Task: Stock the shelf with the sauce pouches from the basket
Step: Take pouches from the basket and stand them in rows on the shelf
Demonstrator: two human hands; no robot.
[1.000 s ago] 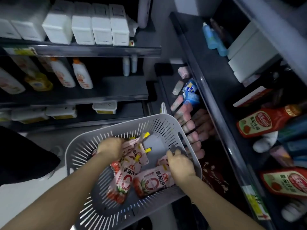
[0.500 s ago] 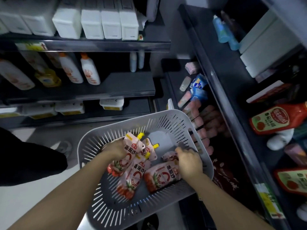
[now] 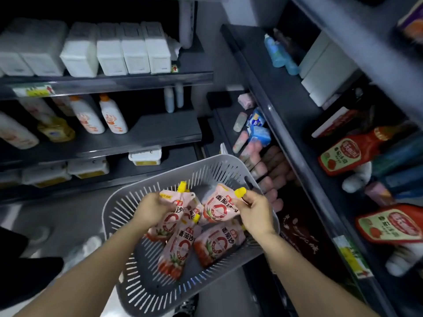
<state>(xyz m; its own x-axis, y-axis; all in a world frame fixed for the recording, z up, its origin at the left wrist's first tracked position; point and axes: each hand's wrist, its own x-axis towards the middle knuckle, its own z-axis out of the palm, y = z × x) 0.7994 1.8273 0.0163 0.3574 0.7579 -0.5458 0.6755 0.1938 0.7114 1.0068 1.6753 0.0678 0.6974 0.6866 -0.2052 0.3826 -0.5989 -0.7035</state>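
The dark shelving unit [image 3: 283, 106] fills the whole right side of the view, and red ketchup squeeze bottles [image 3: 348, 152] already lie on one of its levels, so my guess is that's where this stuff goes. The grey slotted basket [image 3: 142, 282] sits low in the middle, with its right rim close to the unit's front edge. All the sauce pouches [image 3: 180, 245] are in it or just above it. At least two lie flat on the basket floor, long axes running away from the person, caps at the far end and angled a bit right. The left hand [image 3: 152, 210] grips one pouch by its upper part, lifted off the pile with the spout up. The right hand [image 3: 255, 213] pinches another just under its yellow cap [image 3: 240, 192], so that pouch hangs down and to the left from the fingers. So both hands are full, nothing loose. What matters for the next move is that the shelf is off to the right, so the right hand is clearly the nearer one and its pouch probably goes first, while the left has to cross over the basket
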